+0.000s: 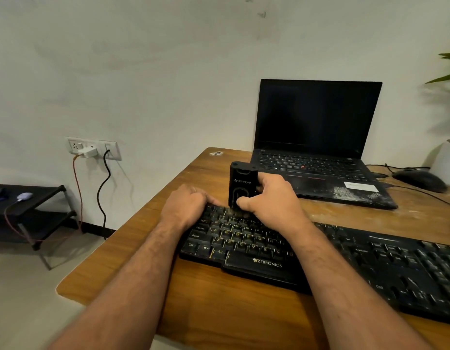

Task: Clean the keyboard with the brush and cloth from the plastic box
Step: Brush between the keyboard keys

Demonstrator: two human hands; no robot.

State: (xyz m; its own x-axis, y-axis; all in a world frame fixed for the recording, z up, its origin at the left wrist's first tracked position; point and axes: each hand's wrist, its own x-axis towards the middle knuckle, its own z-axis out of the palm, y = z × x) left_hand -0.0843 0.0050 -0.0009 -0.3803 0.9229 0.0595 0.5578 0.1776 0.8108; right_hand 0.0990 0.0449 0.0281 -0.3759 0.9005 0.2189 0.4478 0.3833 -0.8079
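Black and upright, the brush (242, 184) stood on the top key rows of the keyboard (319, 258), which lay across the wooden table (218, 306). Our right hand (271, 198) gripped it, thumb and fingers curled round its body. Our left hand (187, 204) rested on the keyboard's far left corner, fingers curled over the edge. Behind sat an open laptop (317, 137).

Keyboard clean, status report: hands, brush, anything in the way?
Right hand grips brush, upright on keyboard top-left rows. Left hand steadies keyboard's far-left edge. Nothing obstructing; cloth unseen.
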